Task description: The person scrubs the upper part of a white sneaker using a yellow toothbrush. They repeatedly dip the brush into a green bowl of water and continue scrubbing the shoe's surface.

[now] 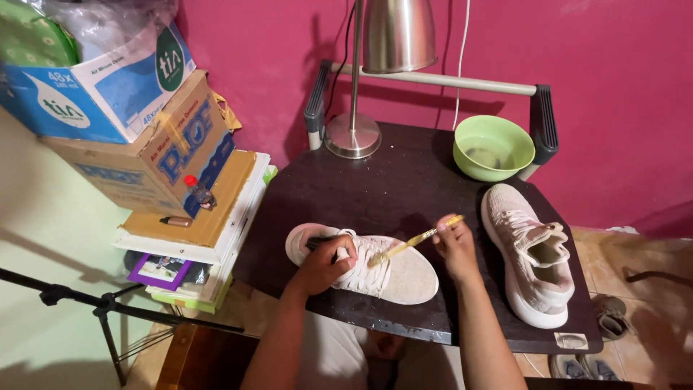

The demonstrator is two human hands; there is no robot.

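The left hand [323, 266] grips the shoe [364, 264] at its collar, pinning it flat near the 6 o'clock edge of the bench [404, 180]; the right hand [453, 245] is closed on a yellow toothbrush [411, 243], its bristles on the laces; to brush well, I judge short light strokes along the knit are best, with the left hand pressing firmly so the shoe does not slide; the upper is a pale, soft mesh, the sole smooth and white; a second shoe [530, 253] lies at 3 o'clock; a green round bowl [494, 146] with cloudy water stands at 1 o'clock; a metal lamp [375, 72] stands at 12 o'clock.
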